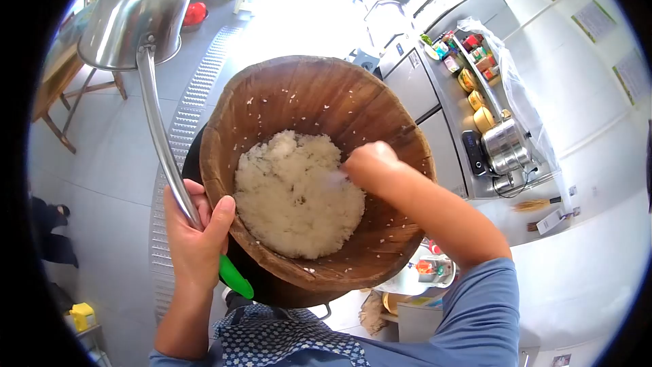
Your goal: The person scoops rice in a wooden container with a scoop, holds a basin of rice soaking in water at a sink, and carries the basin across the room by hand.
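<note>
A large wooden barrel (pixel 319 88) stands in front of me, with white cooked rice (pixel 292 197) at its bottom and stray grains on its inner walls. My left hand (pixel 193 238) is closed around the steel handle of a big metal ladle (pixel 139 20), whose bowl is raised at the upper left. The ladle's green grip end pokes out below that hand, and its thumb lies at the barrel's rim. Inside the barrel, my right hand (pixel 372 166) is closed over the right side of the rice. A pale blur shows at its fingers; what it holds cannot be made out.
Along the right runs a steel counter with round yellow containers (pixel 475 100), a steel pot (pixel 508 146) and a black digital device (pixel 473 151). A metal floor grate (pixel 204 75) passes left of the barrel. A wooden stool (pixel 71 88) stands at the left. Below right is a jar (pixel 435 268).
</note>
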Demonstrator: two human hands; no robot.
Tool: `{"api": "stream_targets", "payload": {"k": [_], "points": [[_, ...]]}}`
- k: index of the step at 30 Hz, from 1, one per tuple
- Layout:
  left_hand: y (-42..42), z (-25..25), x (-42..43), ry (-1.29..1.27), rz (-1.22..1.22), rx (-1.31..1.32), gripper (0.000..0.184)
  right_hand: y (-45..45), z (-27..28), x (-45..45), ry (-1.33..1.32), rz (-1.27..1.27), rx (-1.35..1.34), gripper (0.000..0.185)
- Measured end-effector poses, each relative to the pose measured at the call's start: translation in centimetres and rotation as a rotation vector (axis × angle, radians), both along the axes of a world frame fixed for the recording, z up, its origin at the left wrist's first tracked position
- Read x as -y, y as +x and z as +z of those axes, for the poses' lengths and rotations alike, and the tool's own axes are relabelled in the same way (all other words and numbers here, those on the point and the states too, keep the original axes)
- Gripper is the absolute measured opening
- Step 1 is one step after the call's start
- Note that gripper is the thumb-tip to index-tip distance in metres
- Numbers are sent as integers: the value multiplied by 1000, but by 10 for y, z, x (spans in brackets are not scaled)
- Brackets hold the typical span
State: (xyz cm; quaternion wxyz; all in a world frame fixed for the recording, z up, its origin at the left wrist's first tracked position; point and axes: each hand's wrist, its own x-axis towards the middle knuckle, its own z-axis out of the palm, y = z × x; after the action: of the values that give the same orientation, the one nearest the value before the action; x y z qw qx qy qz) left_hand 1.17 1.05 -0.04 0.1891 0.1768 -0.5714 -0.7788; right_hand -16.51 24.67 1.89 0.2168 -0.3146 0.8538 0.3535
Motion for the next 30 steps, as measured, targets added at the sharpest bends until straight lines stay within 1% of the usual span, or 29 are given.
{"api": "stream_targets", "payload": {"k": [1, 3, 5, 6, 7, 9, 12, 13, 15, 16, 18, 19, 21, 24, 26, 27, 29, 30], "points": [[0, 1, 0, -5, -6, 4, 35, -8, 10, -4, 27, -26, -22, 25], [0, 2, 0, -7, -12, 17, 35, 1, 37, -7, -160, -84, 69, 30], [1, 2, 0, -16, -7, 18, 35, 32, 44, 0, -254, -52, 236, 35], [0, 2, 0, -17, -9, 15, 35, 49, 43, 8, -191, -53, 357, 37], [1, 2, 0, -5, -9, 16, 35, 61, 26, 5, -138, 101, 408, 32], [2, 2, -1, 15, -15, 20, 35, 57, 8, 5, 71, 105, 293, 25], [0, 1, -1, -6, 1, 35, 35, 25, -2, -11, 28, 30, 90, 18], [1, 0, 0, -34, -1, 26, 35, 21, 16, -5, 43, -15, 13, 18], [0, -1, 0, -61, -3, 14, 35, 4, 28, -12, -63, 7, -29, 22], [0, -1, 0, -41, 0, 8, 35, 8, 33, -13, -59, 11, -30, 22], [-1, 0, -1, -20, 3, 4, 35, 28, 42, -13, -45, 24, 104, 25], [-1, 0, -1, -7, 0, -7, 35, 39, 31, -16, 32, 54, 141, 22], [0, 0, -1, 5, -5, -19, 34, 50, 19, -14, 170, 13, 197, 17], [0, 0, 1, 6, 1, -27, 34, 22, -1, -27, 144, 81, 58, 14], [5, -1, 5, -3, -78, 53, 33, 3, -5, -26, 115, 133, -23, 13], [4, -2, 4, -8, -80, 56, 33, -8, -8, -24, 114, 145, -47, 13], [0, -2, 0, -25, 0, 2, 36, -18, 11, -11, 92, 112, -170, 14], [1, -2, -1, -27, 0, 0, 36, -17, 21, -8, 90, 111, -172, 14]]}}
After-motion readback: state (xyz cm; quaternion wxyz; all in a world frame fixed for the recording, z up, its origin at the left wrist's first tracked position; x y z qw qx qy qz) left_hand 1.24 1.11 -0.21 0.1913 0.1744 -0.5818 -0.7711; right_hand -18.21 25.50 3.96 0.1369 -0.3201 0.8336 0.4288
